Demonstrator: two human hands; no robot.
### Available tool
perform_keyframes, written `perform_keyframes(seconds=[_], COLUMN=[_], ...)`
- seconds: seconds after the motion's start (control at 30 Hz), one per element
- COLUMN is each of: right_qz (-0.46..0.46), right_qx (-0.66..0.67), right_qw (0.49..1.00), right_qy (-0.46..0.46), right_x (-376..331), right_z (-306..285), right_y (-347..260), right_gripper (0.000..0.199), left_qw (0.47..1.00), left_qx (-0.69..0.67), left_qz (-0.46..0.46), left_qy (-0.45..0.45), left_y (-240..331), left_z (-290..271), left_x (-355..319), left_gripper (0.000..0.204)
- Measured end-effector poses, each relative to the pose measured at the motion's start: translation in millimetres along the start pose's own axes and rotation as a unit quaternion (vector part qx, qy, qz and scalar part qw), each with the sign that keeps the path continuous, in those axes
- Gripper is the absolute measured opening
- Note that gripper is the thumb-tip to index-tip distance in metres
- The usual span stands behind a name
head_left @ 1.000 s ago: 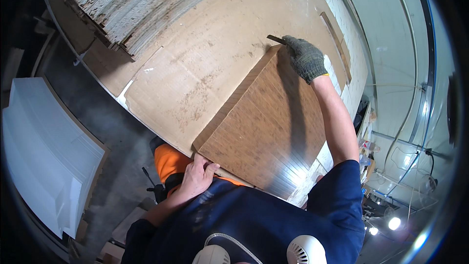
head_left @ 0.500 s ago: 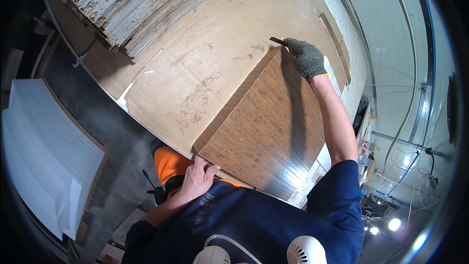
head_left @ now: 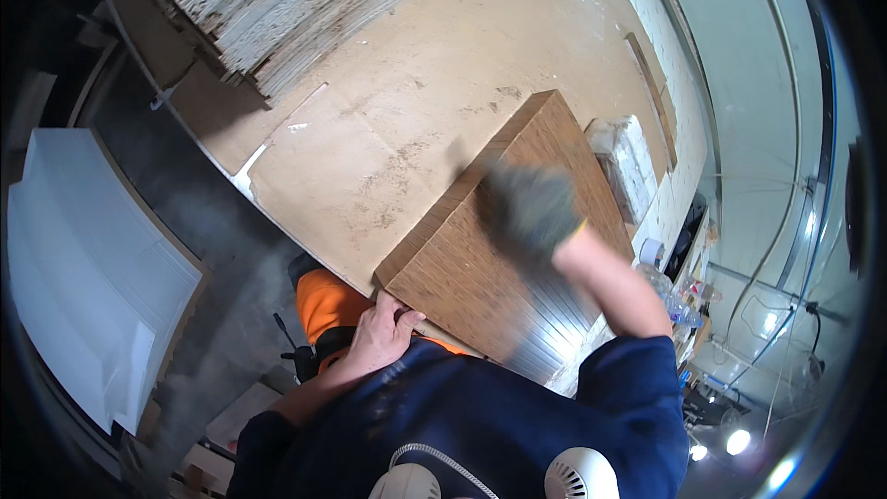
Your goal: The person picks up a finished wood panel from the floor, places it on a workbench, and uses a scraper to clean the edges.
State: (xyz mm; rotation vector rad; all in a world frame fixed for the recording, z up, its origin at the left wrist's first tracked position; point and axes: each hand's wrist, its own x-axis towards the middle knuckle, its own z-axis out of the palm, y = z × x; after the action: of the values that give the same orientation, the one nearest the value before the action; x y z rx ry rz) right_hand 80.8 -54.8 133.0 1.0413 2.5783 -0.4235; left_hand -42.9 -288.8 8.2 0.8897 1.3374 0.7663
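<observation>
A thick brown wood-grain panel [head_left: 499, 259] lies at an angle on the cardboard-covered workbench [head_left: 443, 65], its long side face turned to the left. At its near left corner, my bare left hand [head_left: 381, 334] is closed on the edge, thumb bent; the fingers under the edge are partly hidden. My right hand [head_left: 534, 208], in a dark grey-green knit glove, is closed over the middle of the long left edge and smeared by motion. A dark flat strip-like tool [head_left: 460, 157] juts from it past that edge, too blurred to name.
A white wrapped block [head_left: 624, 166] lies right of the panel, with a wooden strip [head_left: 652, 97] beyond. Layered, stained boards [head_left: 277, 9] rise at the far left. White moulded sheets [head_left: 92, 268] stand left of the bench. Plastic bottles [head_left: 679, 310] are at right.
My right hand has swept from the panel's far corner back along its left edge toward me, carrying the dark tool. The left hand stays on the near corner. The white block now shows more.
</observation>
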Motion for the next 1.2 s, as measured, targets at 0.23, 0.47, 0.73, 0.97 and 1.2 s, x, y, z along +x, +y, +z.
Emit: perform_keyframes(seconds=[0.23,0.47,0.73,0.97,1.2], right_qz=[-0.055,-0.241,-0.212,-0.262,-0.178], right_qx=[0.043,0.103,-0.036,-0.045,-0.003], right_qw=[0.997,0.962,0.971,0.963,0.982], right_qy=[-0.021,0.079,0.104,-0.036,-0.071], right_x=[-15,-34,-49,-62,-36], right_z=[40,31,42,52,44], right_y=[-19,-65,-89,-95,-61], right_gripper=[0.03,0.022,0.018,0.039,0.029], left_qw=[1.0,0.998,1.0,0.997,1.0], left_qx=[-0.019,0.026,0.02,0.039,-0.018], left_qz=[-0.004,0.04,0.019,0.064,0.005], left_qy=[0.005,0.038,0.011,0.011,0.012], left_y=[2,1,1,0,-9], left_z=[2,3,0,-3,6], left_x=[-3,-4,-2,1,-2], left_gripper=[0.035,0.035,0.034,0.035,0.042])
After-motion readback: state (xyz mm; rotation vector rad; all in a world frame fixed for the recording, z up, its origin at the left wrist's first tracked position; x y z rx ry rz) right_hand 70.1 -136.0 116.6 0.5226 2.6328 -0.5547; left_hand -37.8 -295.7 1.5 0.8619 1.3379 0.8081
